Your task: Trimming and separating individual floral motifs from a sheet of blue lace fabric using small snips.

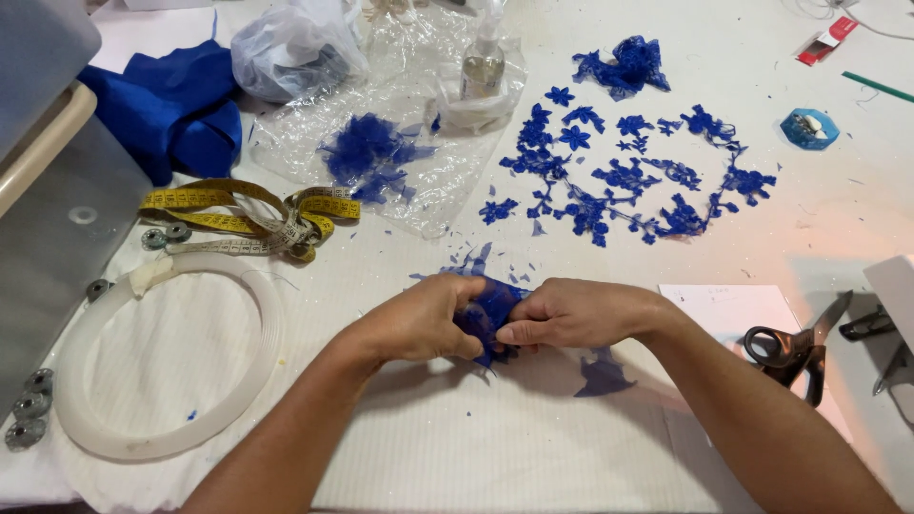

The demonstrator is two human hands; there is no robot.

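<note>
Entry: left hand (419, 319) and right hand (571, 314), together, pinching a blue lace piece (487, 309); likely mid-separation, calling for gentle pulling, black scissors (795, 350) near.

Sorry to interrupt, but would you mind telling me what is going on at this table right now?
A person is working a piece of blue lace between both hands: the left hand and the right hand pinch it together just above the white table. Further back, cut blue lace flowers lie spread out. Black scissors rest to the right, and a yellow measuring tape and a white ring lie to the left.
</note>
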